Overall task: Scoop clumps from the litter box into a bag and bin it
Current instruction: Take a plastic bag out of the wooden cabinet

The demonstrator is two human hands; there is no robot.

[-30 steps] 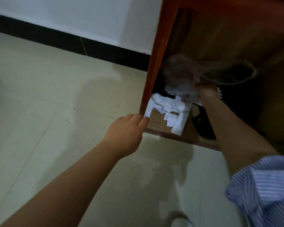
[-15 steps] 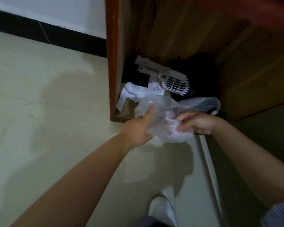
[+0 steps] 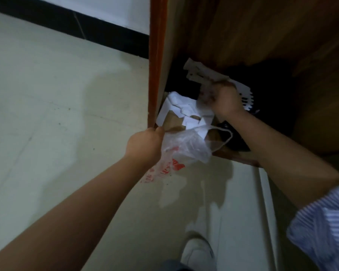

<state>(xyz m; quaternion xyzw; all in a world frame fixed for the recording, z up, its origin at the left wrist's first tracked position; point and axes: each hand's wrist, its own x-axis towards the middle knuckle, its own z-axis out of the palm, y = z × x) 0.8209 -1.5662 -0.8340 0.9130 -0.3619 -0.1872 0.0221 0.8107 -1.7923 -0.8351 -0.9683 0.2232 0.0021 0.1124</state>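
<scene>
At the cabinet's open front, low by the floor: a person stands over a wooden cabinet (image 3: 213, 26) whose bottom shelf holds the scooping gear; no litter box and no bin show in this view.
Floor: pale tile floor (image 3: 47, 114) on the left, with a black skirting strip along the wall; a white shoe (image 3: 197, 253) shows at the bottom edge.
Left hand: the left hand (image 3: 145, 146) hangs just off the shelf's front-left corner, beside the cabinet's orange side panel.
Left grip: fingers curled and pinching the top of the plastic bag (image 3: 182, 145); a firm hold, with the hand closed round gathered film.
Plastic bag: thin, clear, printed in red, drooping from the hand toward the floor, one loop handle trailing onto the shelf's front edge. Held out front like this, it is probably being kept ready to receive clumps.
Torn paper: white torn paper (image 3: 182, 110) lies on the shelf's left side, over a brown board, just behind the bag.
Right hand: the right hand (image 3: 224, 99) reaches deeper, to the shelf's middle, likely to fetch the tool.
Right grip: fingers appear curled round the litter scoop (image 3: 205, 75); motion blur hides how tight.
Litter scoop: white, slotted, handle pointing up-left, its slotted head to the right of the hand.
Stage: judged early; tools being collected, nothing scooped yet.
</scene>
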